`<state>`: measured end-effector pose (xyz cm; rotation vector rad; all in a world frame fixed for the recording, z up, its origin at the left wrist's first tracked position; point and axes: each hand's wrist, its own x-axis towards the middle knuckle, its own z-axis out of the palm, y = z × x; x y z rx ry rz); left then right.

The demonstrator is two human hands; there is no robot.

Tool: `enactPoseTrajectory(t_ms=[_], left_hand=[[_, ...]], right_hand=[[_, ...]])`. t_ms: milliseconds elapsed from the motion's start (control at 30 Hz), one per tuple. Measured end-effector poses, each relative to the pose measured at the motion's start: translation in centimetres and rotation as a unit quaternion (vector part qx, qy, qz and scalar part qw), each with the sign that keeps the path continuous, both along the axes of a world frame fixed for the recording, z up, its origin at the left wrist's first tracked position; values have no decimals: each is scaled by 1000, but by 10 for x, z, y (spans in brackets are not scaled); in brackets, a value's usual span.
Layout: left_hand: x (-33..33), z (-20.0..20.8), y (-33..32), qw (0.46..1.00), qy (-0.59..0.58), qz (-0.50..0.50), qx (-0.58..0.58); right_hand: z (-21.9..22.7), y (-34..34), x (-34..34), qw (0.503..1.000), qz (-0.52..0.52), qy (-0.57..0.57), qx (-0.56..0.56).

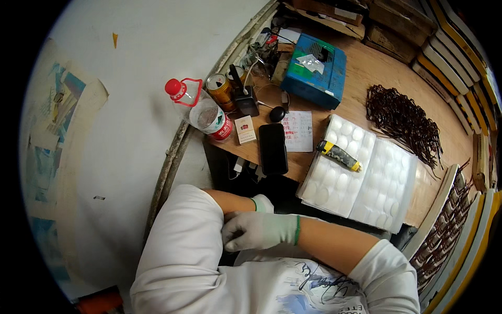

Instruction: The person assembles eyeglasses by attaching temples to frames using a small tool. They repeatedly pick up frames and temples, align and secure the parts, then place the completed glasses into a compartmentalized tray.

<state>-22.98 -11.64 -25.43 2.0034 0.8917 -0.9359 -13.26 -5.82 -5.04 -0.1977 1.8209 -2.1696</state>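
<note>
My forearms cross in front of my chest, and both hands wear pale grey-white gloves with green cuffs. My right hand [256,231] rests against my left sleeve near the elbow, its fingers curled; whatever they may hold is hidden. Behind it, my left hand [264,203] shows only a bit of glove near the cuff, the fingers out of sight. Beyond my hands, a black phone [273,149] lies on the wooden table. To its right is an open spread of clear sheets with round white discs [334,180], and a yellow-and-black hand tool [340,155] lies across it.
A clear bottle [212,120] with a red cap, drink cans [220,91], a small carton [245,130] and a handwritten note [298,131] stand or lie at left. A blue box [315,70] sits behind. Dark brown coiled strands [403,120] and a loaded tray [442,233] are at right.
</note>
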Motion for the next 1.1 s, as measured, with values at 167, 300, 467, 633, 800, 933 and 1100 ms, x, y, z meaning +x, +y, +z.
enactPoseTrajectory(t_ms=[167, 300, 467, 633, 800, 933, 1100], left_hand=[[4, 7, 6, 1000, 10, 10, -1], [1, 4, 0, 999, 28, -24, -37], [-14, 15, -8, 998, -4, 51, 25], [-21, 35, -28, 958, -42, 270, 85], [-29, 96, -76, 977, -95, 186, 48], [-2, 22, -81, 491, -101, 853, 147], [-21, 92, -91, 957, -91, 272, 34]], right_hand=[[-11, -27, -9, 996, -26, -24, -78], [-9, -15, -11, 966, -71, -45, 245], [-22, -2, 8, 961, -121, 0, 250], [-20, 58, 100, 927, -314, -60, 198], [3, 113, 261, 759, -481, -208, 387], [-40, 151, 429, 493, -600, -320, 542], [-155, 147, 507, 416, -832, -362, 60]])
